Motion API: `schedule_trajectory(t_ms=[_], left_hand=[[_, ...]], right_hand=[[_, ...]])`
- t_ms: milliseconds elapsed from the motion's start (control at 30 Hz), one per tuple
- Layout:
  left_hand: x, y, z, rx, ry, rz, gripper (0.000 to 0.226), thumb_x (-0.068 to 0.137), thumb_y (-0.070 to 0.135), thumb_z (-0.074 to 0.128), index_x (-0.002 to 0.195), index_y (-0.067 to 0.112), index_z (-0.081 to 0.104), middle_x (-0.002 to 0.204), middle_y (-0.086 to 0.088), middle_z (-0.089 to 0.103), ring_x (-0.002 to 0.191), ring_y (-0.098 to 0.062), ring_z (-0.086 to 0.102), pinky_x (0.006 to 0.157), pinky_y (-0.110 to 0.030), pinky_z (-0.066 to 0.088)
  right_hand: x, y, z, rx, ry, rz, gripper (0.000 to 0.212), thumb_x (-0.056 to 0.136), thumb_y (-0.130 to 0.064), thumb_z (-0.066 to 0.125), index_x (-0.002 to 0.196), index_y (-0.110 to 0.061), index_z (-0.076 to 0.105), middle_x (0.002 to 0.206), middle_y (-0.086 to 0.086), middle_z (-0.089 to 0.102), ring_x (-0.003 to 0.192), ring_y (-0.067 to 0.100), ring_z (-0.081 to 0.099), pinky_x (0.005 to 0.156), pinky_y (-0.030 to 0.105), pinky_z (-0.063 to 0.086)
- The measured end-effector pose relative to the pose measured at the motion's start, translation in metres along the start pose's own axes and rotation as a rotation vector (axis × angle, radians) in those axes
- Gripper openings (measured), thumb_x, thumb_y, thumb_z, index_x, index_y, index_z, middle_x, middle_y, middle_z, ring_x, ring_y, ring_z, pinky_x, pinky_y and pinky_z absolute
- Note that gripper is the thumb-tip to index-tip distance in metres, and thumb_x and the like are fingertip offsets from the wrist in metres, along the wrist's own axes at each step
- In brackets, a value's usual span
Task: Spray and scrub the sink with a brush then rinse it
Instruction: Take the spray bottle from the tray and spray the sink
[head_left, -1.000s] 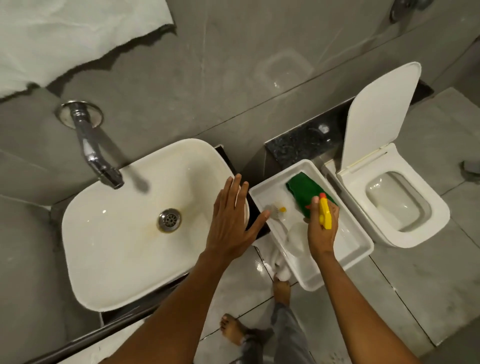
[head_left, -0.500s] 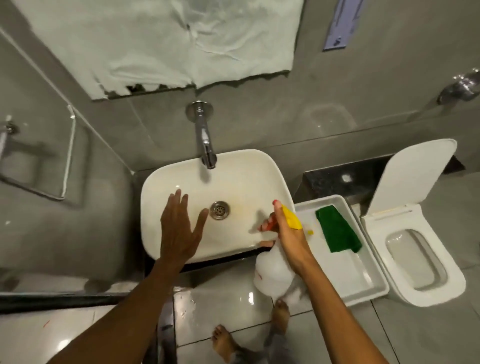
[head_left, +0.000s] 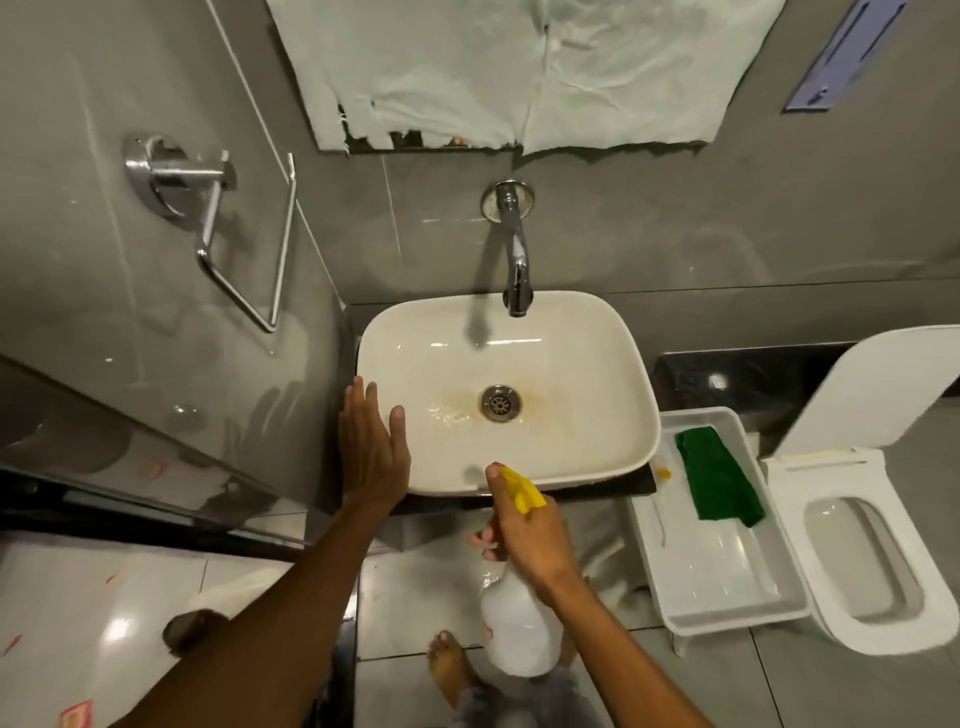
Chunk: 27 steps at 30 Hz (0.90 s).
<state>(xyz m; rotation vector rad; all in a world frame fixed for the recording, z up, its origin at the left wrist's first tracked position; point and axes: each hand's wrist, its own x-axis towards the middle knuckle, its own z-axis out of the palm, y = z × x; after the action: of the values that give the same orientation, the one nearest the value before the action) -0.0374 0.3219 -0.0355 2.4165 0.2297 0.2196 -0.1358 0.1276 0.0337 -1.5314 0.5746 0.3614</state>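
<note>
A white rectangular sink (head_left: 582, 364) with a metal drain (head_left: 500, 402) and brownish stains around it sits under a chrome wall tap (head_left: 514, 260). My right hand (head_left: 524, 530) grips a white spray bottle (head_left: 519, 634) with a yellow trigger head (head_left: 524, 491), held just in front of the sink's near rim, nozzle toward the basin. My left hand (head_left: 371, 447) is open, fingers spread, at the sink's left near corner. A white tray (head_left: 727, 597) to the right holds a green scrub pad (head_left: 719, 483). The brush is mostly hidden; only a small yellow bit (head_left: 663, 472) shows.
A white toilet (head_left: 872, 561) with its lid up stands at the far right. A chrome towel holder (head_left: 208, 218) hangs on the left wall beside a glass partition (head_left: 156, 467). My bare foot (head_left: 447, 665) rests on the glossy tile floor below the sink.
The view has shifted left and centred on the sink. My right hand brought the spray bottle from the tray to the sink's front rim. My left hand moved to the sink's left corner.
</note>
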Motion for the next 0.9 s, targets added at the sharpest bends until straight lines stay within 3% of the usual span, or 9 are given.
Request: schedule_trajectory(t_ms=[100, 233, 333, 467, 567, 633, 700, 800, 900], left_hand=[[0.0, -0.005, 0.002, -0.022, 0.022, 0.01, 0.06, 0.109, 0.035, 0.038, 0.159, 0.001, 0.04, 0.172, -0.02, 0.033, 0.161, -0.04, 0.03, 0.13, -0.058, 0.027], [-0.001, -0.007, 0.005, -0.043, 0.021, -0.003, 0.06, 0.109, 0.038, 0.037, 0.159, 0.004, 0.041, 0.172, -0.017, 0.033, 0.16, -0.037, 0.031, 0.131, -0.055, 0.027], [-0.001, -0.007, 0.005, -0.04, 0.019, -0.005, 0.06, 0.109, 0.038, 0.038, 0.157, 0.004, 0.043, 0.171, -0.017, 0.036, 0.159, -0.037, 0.033, 0.13, -0.056, 0.029], [-0.002, -0.006, 0.005, -0.015, 0.011, -0.006, 0.061, 0.108, 0.04, 0.037, 0.156, 0.003, 0.044, 0.171, -0.017, 0.036, 0.159, -0.038, 0.032, 0.13, -0.056, 0.028], [-0.002, -0.005, 0.004, 0.003, 0.006, 0.008, 0.061, 0.108, 0.04, 0.038, 0.156, 0.003, 0.044, 0.171, -0.018, 0.035, 0.16, -0.038, 0.031, 0.131, -0.055, 0.027], [-0.003, -0.005, 0.003, 0.016, 0.002, 0.013, 0.061, 0.108, 0.041, 0.038, 0.156, 0.003, 0.044, 0.171, -0.018, 0.035, 0.16, -0.039, 0.031, 0.131, -0.056, 0.027], [-0.003, -0.004, 0.003, 0.033, -0.003, 0.011, 0.063, 0.108, 0.042, 0.037, 0.156, 0.003, 0.044, 0.171, -0.018, 0.035, 0.16, -0.039, 0.031, 0.131, -0.055, 0.027], [-0.004, -0.003, 0.002, 0.053, 0.001, 0.011, 0.062, 0.107, 0.041, 0.038, 0.155, 0.001, 0.046, 0.17, -0.02, 0.036, 0.16, -0.04, 0.031, 0.131, -0.056, 0.027], [-0.004, -0.002, 0.002, 0.062, -0.006, 0.008, 0.063, 0.107, 0.041, 0.039, 0.155, 0.001, 0.045, 0.171, -0.02, 0.035, 0.16, -0.04, 0.03, 0.131, -0.055, 0.026]], right_hand=[[0.0, 0.002, -0.007, 0.026, 0.0, 0.028, 0.04, 0.092, -0.069, 0.062, 0.094, -0.033, 0.078, 0.076, 0.005, 0.078, 0.091, 0.03, 0.081, 0.071, 0.05, 0.068], [0.0, -0.003, -0.019, 0.053, 0.078, -0.019, 0.038, 0.094, -0.063, 0.064, 0.11, -0.032, 0.079, 0.06, 0.001, 0.066, 0.075, 0.031, 0.082, 0.072, 0.058, 0.065], [0.0, -0.008, -0.026, 0.071, 0.074, -0.02, 0.043, 0.094, -0.066, 0.061, 0.097, -0.027, 0.077, 0.079, 0.011, 0.078, 0.079, 0.021, 0.08, 0.073, 0.056, 0.065], [-0.001, -0.011, -0.038, 0.094, 0.152, -0.027, 0.034, 0.093, -0.064, 0.065, 0.092, -0.032, 0.078, 0.064, 0.01, 0.068, 0.068, 0.024, 0.079, 0.064, 0.048, 0.066], [-0.002, -0.011, -0.048, 0.121, 0.202, -0.031, 0.04, 0.095, -0.063, 0.063, 0.09, -0.026, 0.076, 0.082, 0.019, 0.077, 0.078, 0.03, 0.08, 0.064, 0.046, 0.064], [-0.002, -0.011, -0.056, 0.115, 0.244, -0.037, 0.035, 0.097, -0.061, 0.063, 0.092, -0.029, 0.077, 0.081, 0.015, 0.078, 0.081, 0.038, 0.079, 0.063, 0.044, 0.064], [-0.004, -0.009, -0.067, 0.105, 0.325, -0.05, 0.029, 0.094, -0.062, 0.064, 0.093, -0.036, 0.078, 0.076, 0.009, 0.077, 0.071, 0.032, 0.08, 0.059, 0.041, 0.066], [-0.006, -0.008, -0.084, 0.089, 0.398, -0.066, 0.042, 0.092, -0.072, 0.059, 0.09, -0.035, 0.077, 0.079, 0.006, 0.08, 0.067, 0.021, 0.078, 0.06, 0.044, 0.068], [-0.008, -0.005, -0.096, 0.079, 0.454, -0.055, 0.044, 0.091, -0.073, 0.058, 0.088, -0.033, 0.077, 0.075, 0.005, 0.081, 0.074, 0.027, 0.08, 0.062, 0.049, 0.068]])
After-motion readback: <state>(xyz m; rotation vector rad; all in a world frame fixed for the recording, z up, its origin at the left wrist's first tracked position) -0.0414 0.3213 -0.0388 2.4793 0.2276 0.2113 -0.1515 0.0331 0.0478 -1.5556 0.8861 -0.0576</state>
